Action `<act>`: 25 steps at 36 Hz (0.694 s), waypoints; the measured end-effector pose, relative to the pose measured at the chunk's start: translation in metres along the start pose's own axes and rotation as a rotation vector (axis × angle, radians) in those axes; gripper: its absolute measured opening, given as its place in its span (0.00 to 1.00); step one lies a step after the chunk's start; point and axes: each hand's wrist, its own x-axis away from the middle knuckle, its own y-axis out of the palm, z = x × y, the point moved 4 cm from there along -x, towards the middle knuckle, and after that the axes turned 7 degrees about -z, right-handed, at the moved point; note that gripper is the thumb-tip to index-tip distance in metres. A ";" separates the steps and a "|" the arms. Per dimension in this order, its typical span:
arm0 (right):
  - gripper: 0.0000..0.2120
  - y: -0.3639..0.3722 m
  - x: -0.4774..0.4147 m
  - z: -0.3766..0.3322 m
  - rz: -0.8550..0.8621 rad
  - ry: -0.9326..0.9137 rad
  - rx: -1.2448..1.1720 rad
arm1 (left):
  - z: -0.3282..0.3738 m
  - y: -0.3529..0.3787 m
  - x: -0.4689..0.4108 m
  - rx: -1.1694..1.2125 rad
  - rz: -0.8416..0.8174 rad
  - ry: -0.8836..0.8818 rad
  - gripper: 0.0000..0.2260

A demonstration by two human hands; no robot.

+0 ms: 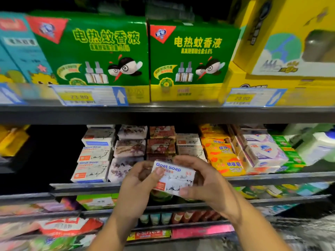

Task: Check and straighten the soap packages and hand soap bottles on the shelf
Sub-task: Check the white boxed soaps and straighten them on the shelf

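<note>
- The left hand (pixel 139 180) and right hand (pixel 208 182) both grip one soap box (pixel 174 178); the left thumb lies across its front left edge, and the right fingers curl over its top right corner with the thumb beneath
- The box is tilted, its right end lower, label toward the camera (it reads "Goat Soap"); it is held in the air just in front of the shelf edge (pixel 81 187)
- Behind it on the shelf stand stacked soaps: matching white boxes (pixel 92 160) at left, then purple packs (pixel 126 153), red packs (pixel 161 142), yellow packs (pixel 223 156) and green packs (pixel 288 154)
- Far right, a white bottle (pixel 319 147), blurred
- On the shelf above, green cartons (pixel 94 49) behind a price tag (pixel 87 96)
</note>
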 end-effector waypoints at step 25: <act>0.29 0.074 -0.013 -0.019 -0.138 0.063 0.196 | 0.027 -0.081 0.030 -0.116 -0.179 0.239 0.17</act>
